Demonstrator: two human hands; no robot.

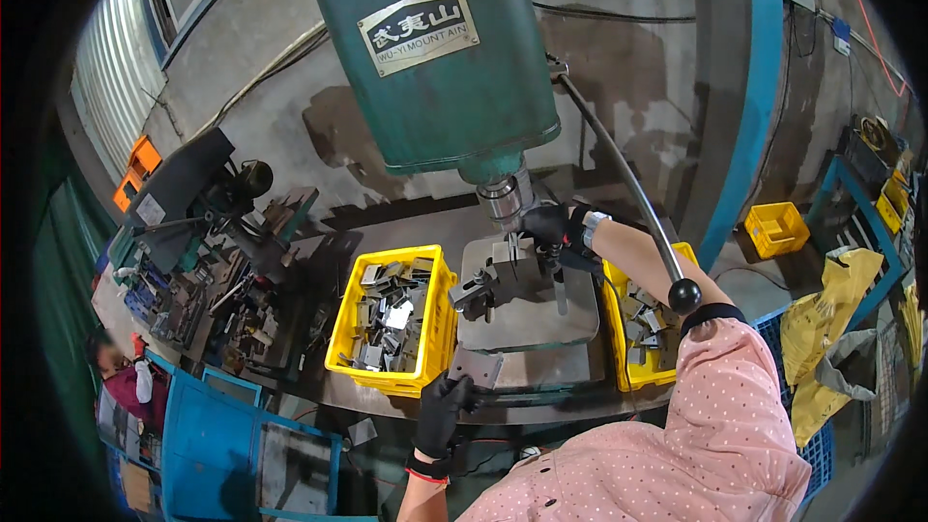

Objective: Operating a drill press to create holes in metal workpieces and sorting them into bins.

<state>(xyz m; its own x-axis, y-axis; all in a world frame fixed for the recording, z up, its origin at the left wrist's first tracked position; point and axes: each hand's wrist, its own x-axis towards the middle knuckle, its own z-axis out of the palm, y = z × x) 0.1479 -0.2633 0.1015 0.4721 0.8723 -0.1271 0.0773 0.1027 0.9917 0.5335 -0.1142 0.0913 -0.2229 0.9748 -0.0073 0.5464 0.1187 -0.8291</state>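
Note:
My left hand, in a black glove, is closed on the edge of a flat metal plate at the front of the machine table. My right hand, also gloved, reaches in beside the drill chuck of a green drill press. Its fingers are curled, and what they grip is hidden. Below the chuck, a block-shaped metal fixture sits on the grey drill table. A small clamp-like metal part stands at the fixture's left.
A yellow bin heaped with metal pieces stands left of the drill table; a second yellow bin with similar pieces is on the right. The ball-ended feed lever slants over my right forearm. Another drill press and a person are at left.

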